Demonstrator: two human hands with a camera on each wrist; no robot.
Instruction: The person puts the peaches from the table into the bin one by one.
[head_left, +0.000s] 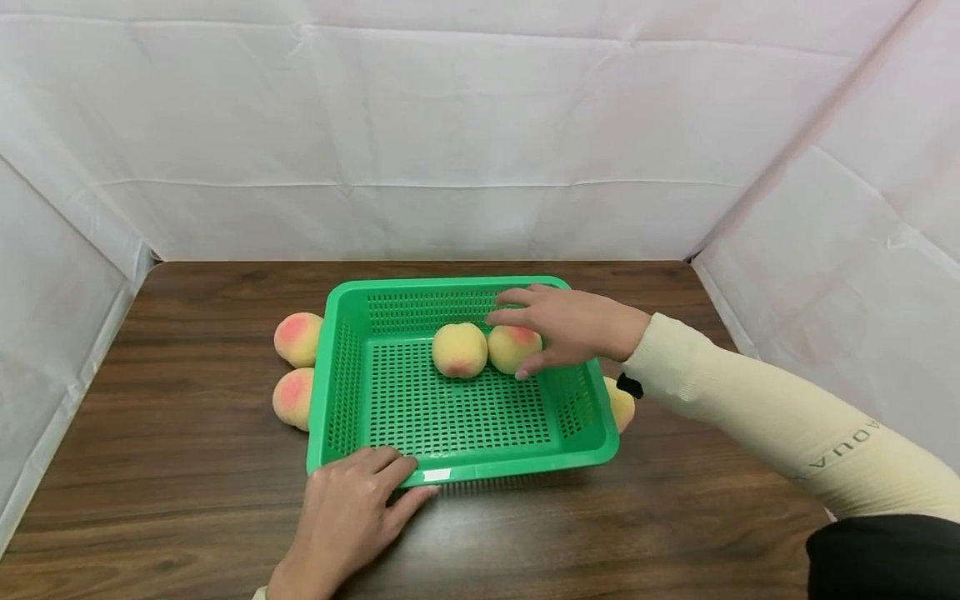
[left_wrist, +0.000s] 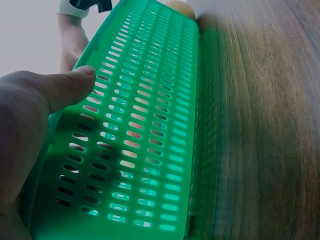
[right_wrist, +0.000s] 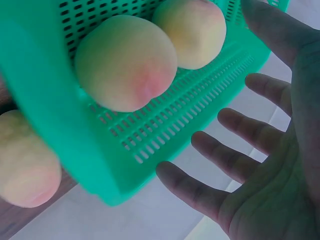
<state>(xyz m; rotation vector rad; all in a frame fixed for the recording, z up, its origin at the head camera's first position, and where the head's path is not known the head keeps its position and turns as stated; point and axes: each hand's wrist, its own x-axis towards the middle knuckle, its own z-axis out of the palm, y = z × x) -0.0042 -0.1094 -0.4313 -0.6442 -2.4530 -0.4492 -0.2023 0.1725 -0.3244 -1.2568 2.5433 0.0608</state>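
A green plastic basket [head_left: 457, 421] with slotted walls stands on the table, holding two peaches side by side: one peach [head_left: 459, 350] near the middle and another peach [head_left: 513, 354] to its right. My left hand [head_left: 348, 510] grips the near rim at the left corner. In the left wrist view its thumb [left_wrist: 70, 87] lies against the outside of the slotted wall. Over the right-hand peach hovers my right hand [head_left: 573, 327], fingers spread. The right wrist view shows the open palm [right_wrist: 270, 185] apart from both peaches, nothing held.
Two more peaches lie on the brown wooden table [head_left: 187, 400] just left of the basket, a rear peach [head_left: 298, 337] and a front peach [head_left: 292, 398]. Another peach [head_left: 622, 406] is partly hidden beyond the basket's right wall. White sheeting [head_left: 480, 150] encloses the back and sides.
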